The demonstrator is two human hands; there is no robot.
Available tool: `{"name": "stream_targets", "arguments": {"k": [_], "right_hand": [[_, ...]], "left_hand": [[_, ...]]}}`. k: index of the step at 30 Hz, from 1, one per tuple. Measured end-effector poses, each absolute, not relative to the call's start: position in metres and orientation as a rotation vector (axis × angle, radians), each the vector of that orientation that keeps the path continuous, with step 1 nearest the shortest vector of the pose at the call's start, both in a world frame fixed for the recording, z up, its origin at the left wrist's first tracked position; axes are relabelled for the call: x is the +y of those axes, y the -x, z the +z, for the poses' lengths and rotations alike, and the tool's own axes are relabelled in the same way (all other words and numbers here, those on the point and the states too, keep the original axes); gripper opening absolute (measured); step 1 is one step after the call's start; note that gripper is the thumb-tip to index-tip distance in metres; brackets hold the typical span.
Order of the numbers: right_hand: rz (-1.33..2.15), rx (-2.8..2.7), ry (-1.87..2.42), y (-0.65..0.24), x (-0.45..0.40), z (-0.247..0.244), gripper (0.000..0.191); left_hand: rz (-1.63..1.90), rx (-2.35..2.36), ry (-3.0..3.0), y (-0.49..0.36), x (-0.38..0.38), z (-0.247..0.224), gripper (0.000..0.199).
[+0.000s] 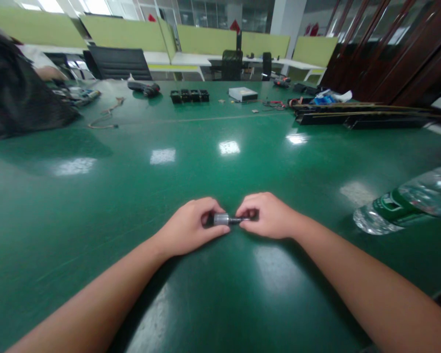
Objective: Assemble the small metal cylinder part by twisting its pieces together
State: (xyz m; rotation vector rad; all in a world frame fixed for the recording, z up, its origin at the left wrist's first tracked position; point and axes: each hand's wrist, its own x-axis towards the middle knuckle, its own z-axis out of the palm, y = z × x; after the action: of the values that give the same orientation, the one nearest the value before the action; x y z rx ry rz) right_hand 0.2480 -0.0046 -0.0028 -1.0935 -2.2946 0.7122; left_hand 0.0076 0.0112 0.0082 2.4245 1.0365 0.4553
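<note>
In the head view, a small silver cylinder with a thin dark shaft [221,219] lies sideways between my two hands, low over the green table [213,171]. My left hand [191,223] is closed around the cylinder's left end, thumb below and fingers above. At the other end, my right hand [266,215] pinches the dark shaft with thumb and fingertips. The two hands are a short gap apart, and the fingers hide both ends of the piece. Its exact kind is too small and blurred to tell.
To the right lies a clear plastic bottle with a green label [407,203]. A dark bag [18,93] stands far left. Along the back are a cable [105,117], a black handheld tool [143,88], black blocks [189,95], a silver box [243,94] and long black strips [353,116].
</note>
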Motion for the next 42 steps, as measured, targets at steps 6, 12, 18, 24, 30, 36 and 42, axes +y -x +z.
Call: {"name": "stream_targets", "arguments": {"k": [6,12,18,24,30,36,42], "right_hand": [[0.725,-2.288,1.104,-0.25,-0.004,-0.002,0.015],[0.721,-2.298,1.11,-0.253,-0.004,-0.002,0.015],[0.717,-2.296,1.119,-0.256,-0.002,-0.002,0.016],[0.723,-2.291,1.132,-0.258,-0.001,0.0,0.017],[0.74,-2.292,1.142,-0.261,0.0,0.0,0.017],[0.713,-2.297,1.169,-0.264,0.0,0.0,0.018],[0.686,-2.302,1.199,-0.268,0.001,0.003,0.018]], "left_hand": [[0.457,1.044,-2.425,-0.008,0.011,0.009,0.029],[0.456,1.064,-2.416,-0.008,0.01,0.008,0.029],[0.473,1.042,-2.411,-0.008,0.01,0.009,0.029],[0.465,1.05,-2.408,-0.008,0.01,0.011,0.027],[0.469,1.038,-2.406,-0.008,0.01,0.011,0.028],[0.478,1.038,-2.401,-0.008,0.01,0.011,0.029],[0.471,1.043,-2.406,-0.008,0.011,0.012,0.031]]}}
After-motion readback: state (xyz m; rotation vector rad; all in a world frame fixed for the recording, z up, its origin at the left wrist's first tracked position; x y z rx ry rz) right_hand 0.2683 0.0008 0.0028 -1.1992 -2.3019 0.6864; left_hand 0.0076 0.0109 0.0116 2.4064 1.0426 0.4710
